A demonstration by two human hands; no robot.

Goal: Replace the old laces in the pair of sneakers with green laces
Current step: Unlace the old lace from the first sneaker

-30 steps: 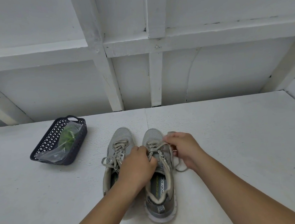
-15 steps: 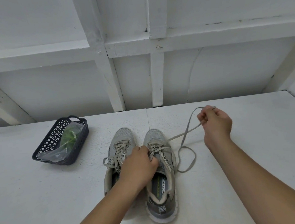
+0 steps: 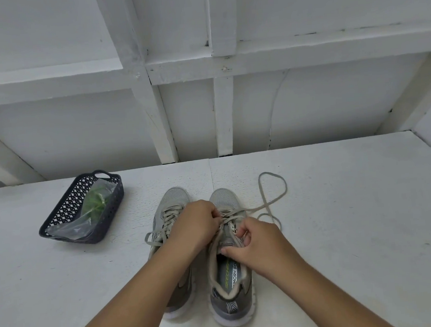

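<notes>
Two sneakers stand side by side near the front edge of the white table [image 3: 344,217], heels toward the person, toes pointing far. That orientation puts the eyelets within easy reach of both hands.

Right sneaker [image 3: 231,287]: nearest, heel tab and insole print visible, tongue area opened up. Right hand [image 3: 258,248] sits over its upper eyelets, fingers curled and pinching the old lace [image 3: 275,200] close to the eyelet row. Judgement: a grip that short gives control for drawing the lace out one crossing at a time.

Left hand [image 3: 196,225] lies across the gap between the shoes, knuckles up, fingertips curled onto the lace crossings of the right sneaker. Whether it pinches a strand or only pins the shoe down, cannot tell; it likely steadies the shoe against the pull.

Left sneaker [image 3: 171,209]: mostly hidden under the left forearm, its lacing looks fully threaded, with a loop hanging off its left side. Not yet started, by the look of it.

Freed lace end trails off to the right and far of the shoe, lying in a loose loop on the table, out of the working area.

Far left: dark basket [image 3: 58,224], well apart from the shoes. Inside, a clear bag holding the green laces [image 3: 95,202], unopened as far as can be seen. Judgement: parked there until the old laces are out.
</notes>
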